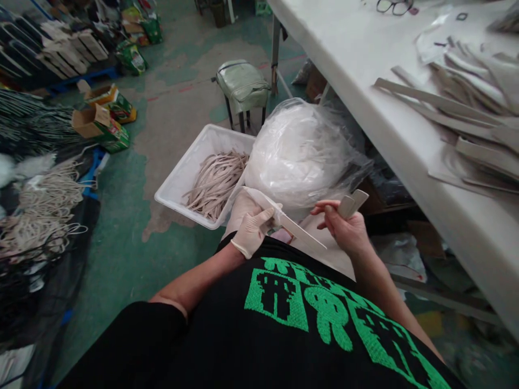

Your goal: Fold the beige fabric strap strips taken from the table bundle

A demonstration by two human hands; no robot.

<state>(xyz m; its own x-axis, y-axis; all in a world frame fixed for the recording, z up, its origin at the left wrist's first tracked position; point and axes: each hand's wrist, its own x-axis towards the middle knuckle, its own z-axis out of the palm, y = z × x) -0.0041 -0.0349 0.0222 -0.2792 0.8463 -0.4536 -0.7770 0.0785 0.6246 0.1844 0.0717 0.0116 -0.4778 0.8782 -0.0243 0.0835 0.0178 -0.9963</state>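
Observation:
My left hand (253,229), in a pale glove, is closed on a flat beige strap (302,233), whose free end points down to the right in front of my black shirt. White, thin material (259,199) lies over the far side of this hand; I cannot make out whether it belongs to the strap. My bare right hand (344,227) has short, flat grey-beige strap ends (352,203) sticking up from between thumb and fingers. The two hands are apart. Just beyond them sit a large clear plastic bag (300,151) of whitish contents and a white bin (178,186) of narrow beige strips (217,181).
On the right, a white table (357,59) carries a heap of beige straps (478,113) and eyeglasses (393,6). A covered stool (243,84) stands past the bin. Cartons (99,127) and bundles of cord (44,210) lie on the left floor.

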